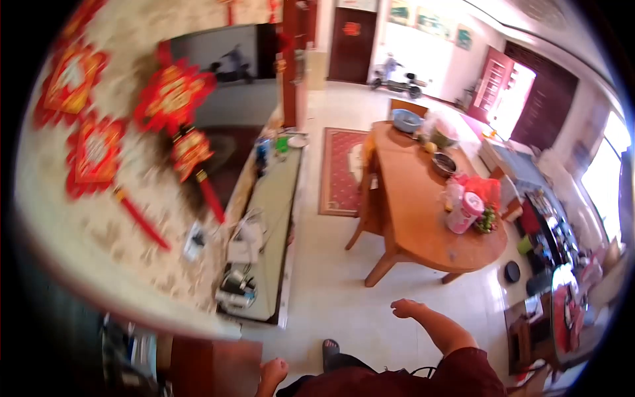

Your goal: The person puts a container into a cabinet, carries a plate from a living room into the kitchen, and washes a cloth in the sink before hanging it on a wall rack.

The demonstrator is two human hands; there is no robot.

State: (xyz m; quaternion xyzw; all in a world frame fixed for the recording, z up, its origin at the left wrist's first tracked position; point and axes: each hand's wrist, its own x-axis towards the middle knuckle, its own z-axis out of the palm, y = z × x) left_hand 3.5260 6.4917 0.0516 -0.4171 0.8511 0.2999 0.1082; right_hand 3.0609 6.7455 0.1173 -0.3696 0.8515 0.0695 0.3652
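At the lower centre, my left hand [273,370] hangs low with its fingers curled closed and nothing visible in it. It is nearest to a reddish-brown surface [215,364]. My right hand [407,308] is held out over the pale tiled floor [331,291], its fingers loosely curled together around nothing that I can see. Neither hand touches an object. Ahead of the right hand stands a wooden table [417,218], bearing a pink container [465,213], a red plastic bag [483,190], green fruit [486,220], a dark bowl [444,164] and a blue basin [407,120].
A long low cabinet [272,251] with a white box [243,246] and cables runs along the left wall under a television [231,86]. A chair [367,198] and a red rug [338,172] lie beyond. Cluttered furniture [552,231] lines the right side.
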